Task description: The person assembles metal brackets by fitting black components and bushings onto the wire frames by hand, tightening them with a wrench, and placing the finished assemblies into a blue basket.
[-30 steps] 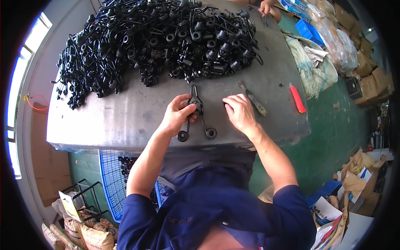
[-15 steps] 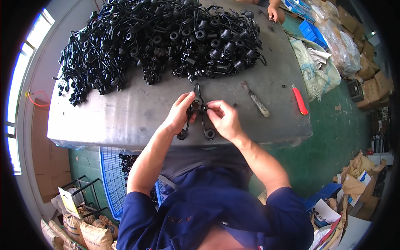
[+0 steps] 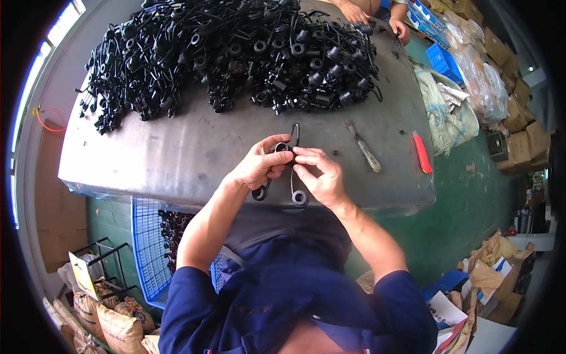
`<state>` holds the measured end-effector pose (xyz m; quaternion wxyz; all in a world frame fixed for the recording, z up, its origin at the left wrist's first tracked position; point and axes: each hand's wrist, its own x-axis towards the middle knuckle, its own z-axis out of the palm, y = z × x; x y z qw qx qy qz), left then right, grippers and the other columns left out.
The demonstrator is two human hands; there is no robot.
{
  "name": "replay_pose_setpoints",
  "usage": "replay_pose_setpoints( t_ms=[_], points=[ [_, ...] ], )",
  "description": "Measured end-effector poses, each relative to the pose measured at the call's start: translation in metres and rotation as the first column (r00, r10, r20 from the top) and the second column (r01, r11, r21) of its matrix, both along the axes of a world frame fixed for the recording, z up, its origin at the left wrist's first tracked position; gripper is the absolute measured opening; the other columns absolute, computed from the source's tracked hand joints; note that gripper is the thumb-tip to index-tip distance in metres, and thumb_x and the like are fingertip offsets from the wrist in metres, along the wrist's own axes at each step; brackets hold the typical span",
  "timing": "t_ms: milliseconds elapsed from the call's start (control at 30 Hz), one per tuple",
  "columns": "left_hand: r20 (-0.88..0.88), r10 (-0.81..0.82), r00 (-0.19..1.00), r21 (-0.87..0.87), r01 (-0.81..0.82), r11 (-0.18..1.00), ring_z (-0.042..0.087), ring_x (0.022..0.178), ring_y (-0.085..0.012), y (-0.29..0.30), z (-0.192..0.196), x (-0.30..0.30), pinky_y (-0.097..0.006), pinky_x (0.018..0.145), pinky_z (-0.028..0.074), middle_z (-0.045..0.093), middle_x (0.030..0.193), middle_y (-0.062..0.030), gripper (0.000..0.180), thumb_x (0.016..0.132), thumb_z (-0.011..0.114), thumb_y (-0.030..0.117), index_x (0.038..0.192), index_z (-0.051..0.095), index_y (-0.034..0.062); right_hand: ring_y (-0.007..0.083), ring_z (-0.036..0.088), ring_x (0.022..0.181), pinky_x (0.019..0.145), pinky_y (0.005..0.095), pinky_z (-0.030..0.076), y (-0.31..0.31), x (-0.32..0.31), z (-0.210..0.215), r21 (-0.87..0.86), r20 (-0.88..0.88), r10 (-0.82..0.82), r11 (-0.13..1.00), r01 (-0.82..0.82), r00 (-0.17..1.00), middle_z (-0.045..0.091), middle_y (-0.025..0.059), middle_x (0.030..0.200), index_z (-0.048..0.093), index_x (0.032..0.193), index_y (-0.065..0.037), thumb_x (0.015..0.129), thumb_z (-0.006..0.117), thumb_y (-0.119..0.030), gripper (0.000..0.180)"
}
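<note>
Above the table's near edge, both hands meet on a black bent-rod part (image 3: 299, 198) with a narrow loop at its far end and round rubber-like rings at its near ends. My left hand (image 3: 256, 167) is closed round its middle, thumb beside a round black collar (image 3: 282, 147). From the other side, my right hand (image 3: 323, 176) pinches the same part with thumb and fingers. The fingers hide the exact gripping spot. Beyond them lies a big heap of similar black parts (image 3: 236, 56).
On the grey table (image 3: 177, 165) lie a worn, dirty strip-like tool (image 3: 362, 146) and a red-handled cutter (image 3: 421, 152). A co-worker's hands (image 3: 401, 29) are at the far right corner. Below left stands a blue basket (image 3: 147, 253); sacks and boxes are at right.
My left hand has turned and moved in against my right, bringing the collar up between them. The view has shifted slightly. More of the co-worker's hands shows.
</note>
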<state>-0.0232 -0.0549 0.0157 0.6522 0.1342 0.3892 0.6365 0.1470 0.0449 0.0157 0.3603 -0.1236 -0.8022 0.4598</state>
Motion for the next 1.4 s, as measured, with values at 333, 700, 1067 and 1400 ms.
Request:
replay_pose_setpoints(
  t_ms=[333, 700, 1067, 1400],
  points=[
    [0.249, 0.074, 0.966, 0.081, -0.097, 0.992, 0.041, 0.057, -0.0108, 0.001, -0.026, 0.001, -0.024, 0.049, 0.032, 0.063, 0.093, -0.0113, 0.036, 0.095, 0.061, 0.019, 0.127, 0.053, 0.0057, 0.0159, 0.065, 0.079, 0.068, 0.0266, 0.054, 0.047, 0.021, 0.027, 0.068, 0.345, -0.193, 0.981, 0.181, 0.919, 0.064, 0.0104, 0.112, 0.068, 0.107, -0.002, 0.081, 0.074, -0.004, 0.027],
    [0.156, 0.113, 0.981, 0.007, -0.116, 0.993, 0.043, 0.054, -0.0119, 0.006, -0.021, 0.009, -0.025, 0.046, 0.031, 0.057, 0.086, -0.0048, 0.033, 0.097, 0.059, 0.02, 0.126, 0.054, 0.0051, 0.0116, 0.065, 0.084, 0.072, 0.0235, 0.054, 0.028, 0.006, 0.021, -0.267, 0.185, 0.066, 0.964, -0.015, 0.981, 0.064, 0.006, 0.099, 0.065, 0.094, 0.001, 0.085, 0.07, 0.003, 0.01],
    [0.069, 0.124, 0.99, -0.025, -0.122, 0.992, 0.043, 0.053, -0.0102, 0.009, -0.016, 0.016, -0.024, 0.045, 0.03, 0.054, 0.085, -0.0011, 0.031, 0.097, 0.059, 0.02, 0.125, 0.055, 0.0059, 0.0112, 0.063, 0.091, 0.079, 0.0255, 0.054, 0.025, 0.003, 0.012, -0.394, 0.195, 0.121, 0.918, -0.035, 0.973, 0.063, 0.0049, 0.102, 0.065, 0.095, 0.001, 0.087, 0.069, 0.004, 0.01],
    [-0.018, 0.128, 0.992, -0.071, -0.129, 0.989, 0.039, 0.055, -0.0098, 0.01, -0.008, 0.02, -0.024, 0.047, 0.028, 0.051, 0.082, -0.0029, 0.034, 0.099, 0.054, 0.019, 0.129, 0.053, 0.0042, 0.009, 0.064, 0.077, 0.069, 0.0246, 0.053, 0.029, 0.005, 0.014, -0.515, 0.232, 0.159, 0.857, -0.017, 0.96, 0.068, 0.0025, 0.084, 0.066, 0.096, -0.001, 0.089, 0.071, -0.008, 0.011]
  ],
)
